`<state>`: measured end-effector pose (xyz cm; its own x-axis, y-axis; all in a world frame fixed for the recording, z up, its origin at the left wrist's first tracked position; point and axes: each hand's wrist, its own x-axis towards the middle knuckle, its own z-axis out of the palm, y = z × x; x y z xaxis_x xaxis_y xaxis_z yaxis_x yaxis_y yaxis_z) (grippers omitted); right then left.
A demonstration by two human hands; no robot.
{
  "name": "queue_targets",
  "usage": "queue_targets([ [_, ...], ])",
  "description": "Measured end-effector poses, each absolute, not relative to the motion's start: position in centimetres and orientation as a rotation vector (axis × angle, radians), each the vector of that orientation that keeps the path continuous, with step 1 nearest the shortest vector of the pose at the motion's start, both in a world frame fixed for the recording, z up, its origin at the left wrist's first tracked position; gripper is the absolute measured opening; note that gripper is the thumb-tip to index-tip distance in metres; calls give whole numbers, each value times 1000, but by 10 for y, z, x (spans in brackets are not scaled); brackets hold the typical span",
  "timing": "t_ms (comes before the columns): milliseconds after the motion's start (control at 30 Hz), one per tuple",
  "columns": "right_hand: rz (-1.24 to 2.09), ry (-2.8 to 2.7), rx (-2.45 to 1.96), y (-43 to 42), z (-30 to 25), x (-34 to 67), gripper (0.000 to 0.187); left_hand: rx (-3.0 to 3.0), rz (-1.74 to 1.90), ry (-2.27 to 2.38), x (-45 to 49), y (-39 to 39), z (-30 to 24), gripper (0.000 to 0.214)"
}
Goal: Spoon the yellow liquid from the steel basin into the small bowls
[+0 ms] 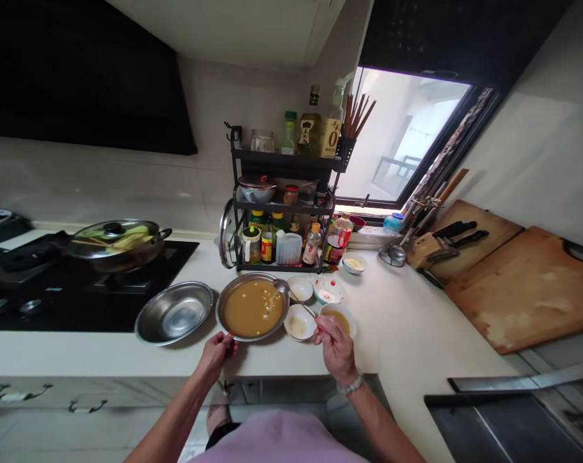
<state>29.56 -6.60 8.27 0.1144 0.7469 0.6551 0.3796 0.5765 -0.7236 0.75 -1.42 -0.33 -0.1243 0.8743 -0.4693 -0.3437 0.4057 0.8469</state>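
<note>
A round metal basin (243, 299) full of brownish liquid with small pale pieces stands on the counter. My left hand (218, 352) pinches its near rim. In my right hand (337, 347) is the thin handle of a metal spoon (281, 285), whose head is over the basin's right rim. Beneath the handle sit small white bowls: one with a little residue (298, 326), another behind it (301, 289). A bowl of yellowish liquid (351, 318) is partly hidden by my right hand. Behind these is a patterned bowl with white powder (326, 296).
An empty metal basin (175, 315) sits at left, near the stove (141, 283) with a lidded pan (115, 241). A black seasoning rack (281, 154) stands behind. To the right are a small bowl (353, 263), a knife block (423, 247), cutting boards (527, 289) and a sink (493, 431).
</note>
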Motion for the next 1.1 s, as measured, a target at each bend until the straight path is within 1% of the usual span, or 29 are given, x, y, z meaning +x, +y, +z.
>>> queue_targets([
  [100,287,-1427,-1041,-80,87,318,23,545,1120,1302,6,-14,-5,20],
  [200,231,-1270,-1198,-99,90,346,21,539,1126,1299,4,-14,-8,20],
  [333,189,-1132,-1420,-123,81,374,28,538,1130,1281,3,-12,-11,19],
  [467,244,-1053,-1523,-135,62,382,35,523,1135,1272,2,-10,-11,17],
  [600,357,-897,-1544,-135,52,381,40,520,1131,1280,1,-10,-10,15],
  [800,426,-556,-1448,-129,54,393,37,520,1133,1305,1,-9,-13,15],
  [1100,413,-512,-1377,-124,71,398,36,555,1132,1290,1,-10,-15,18],
])
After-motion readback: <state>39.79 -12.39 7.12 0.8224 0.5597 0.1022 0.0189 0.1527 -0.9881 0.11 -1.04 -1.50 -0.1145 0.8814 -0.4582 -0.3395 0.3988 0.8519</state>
